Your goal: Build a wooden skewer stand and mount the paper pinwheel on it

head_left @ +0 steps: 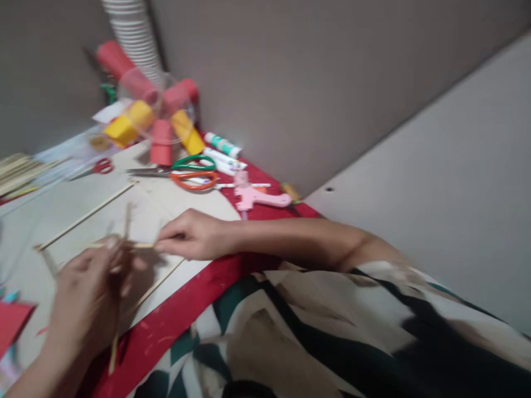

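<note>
One thin stick (144,245): in the head view, it is pinched at one end by the right hand (193,235) and reaches across to the fingers of the left hand (89,282), so it lies between the two.
Right hand: thumb and fingertips are pressed together on the thin stick.
Left hand: its fingers are drawn in, and a second stick (128,218) is held among them, its tip rising just above; whether the thin stick is gripped there too cannot be told through the blur.
Long stick (89,214): laid slantwise on the white board (62,199), beyond the left hand.
Slanted stick (160,283): seen just below the right hand, near the board's edge.
Scissors (193,181): placed beyond the right hand, with one green and one orange handle loop.
Pink glue gun (257,198): rested on the red surface (178,307), just beyond the right forearm.
Paper rolls (161,145): red and yellow, set around a clear disc at the back.
</note>
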Demonstrator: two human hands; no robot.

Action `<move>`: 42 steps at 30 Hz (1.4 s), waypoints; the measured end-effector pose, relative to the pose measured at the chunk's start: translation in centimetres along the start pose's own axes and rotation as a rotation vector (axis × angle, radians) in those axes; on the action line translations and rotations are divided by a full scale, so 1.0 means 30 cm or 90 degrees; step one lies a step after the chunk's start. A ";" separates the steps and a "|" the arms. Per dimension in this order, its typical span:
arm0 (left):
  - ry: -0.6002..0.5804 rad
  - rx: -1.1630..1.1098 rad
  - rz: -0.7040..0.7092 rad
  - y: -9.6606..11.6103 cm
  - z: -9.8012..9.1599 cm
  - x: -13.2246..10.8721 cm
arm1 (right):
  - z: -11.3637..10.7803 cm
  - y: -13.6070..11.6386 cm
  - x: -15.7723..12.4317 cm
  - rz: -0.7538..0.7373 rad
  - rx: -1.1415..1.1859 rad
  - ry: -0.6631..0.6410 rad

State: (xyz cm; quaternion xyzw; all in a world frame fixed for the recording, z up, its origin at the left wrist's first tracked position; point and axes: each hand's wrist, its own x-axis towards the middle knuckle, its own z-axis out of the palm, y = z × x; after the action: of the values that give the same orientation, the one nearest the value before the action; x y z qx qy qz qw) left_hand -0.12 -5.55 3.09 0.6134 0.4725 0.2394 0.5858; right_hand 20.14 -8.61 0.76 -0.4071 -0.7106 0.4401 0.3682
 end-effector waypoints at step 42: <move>0.042 -0.090 0.001 -0.002 -0.010 -0.021 | 0.038 -0.030 -0.020 0.154 0.061 -0.028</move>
State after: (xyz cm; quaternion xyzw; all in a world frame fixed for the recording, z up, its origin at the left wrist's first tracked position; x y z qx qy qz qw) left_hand -0.66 -5.94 3.25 0.5625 0.4729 0.2929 0.6117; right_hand 19.16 -9.78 1.11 -0.4623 -0.6425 0.5233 0.3157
